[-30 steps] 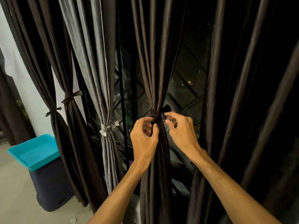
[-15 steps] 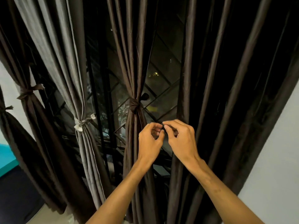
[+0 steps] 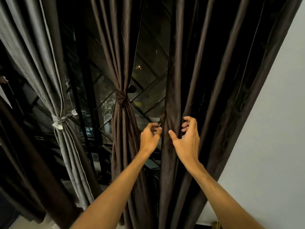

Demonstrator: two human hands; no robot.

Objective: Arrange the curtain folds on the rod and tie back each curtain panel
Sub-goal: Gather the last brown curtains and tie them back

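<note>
At the left of the frame hangs a grey curtain panel (image 3: 49,71), cinched by a pale tie (image 3: 60,120). Just right of it, a dark brown panel (image 3: 122,138) is bound by a knotted tie of its own cloth (image 3: 121,98). Between the panels a diamond-pattern window grille (image 3: 148,90) shows, black behind. The untied panel (image 3: 172,90) falls loose in the middle right of the frame, with a white wall (image 3: 272,138) beyond it.

The left hand (image 3: 149,138) sits at that panel's left edge, fingers curled, thumb and forefinger close together. A scrap of dark fabric lies at the fingertips, though in this gloom it is hard to say whether they pinch it. The right hand (image 3: 187,138) is wide apart at the thumb, its fingers (image 3: 187,123) hooked round the right side of a bunch of folds and the thumb pressed on the front — a gathering grip on the cloth.

Half a second ago the two hands met fingertip to fingertip; a second ago they worked at the brown panel's knot. Now they have parted — one each side of the loose folds.
</note>
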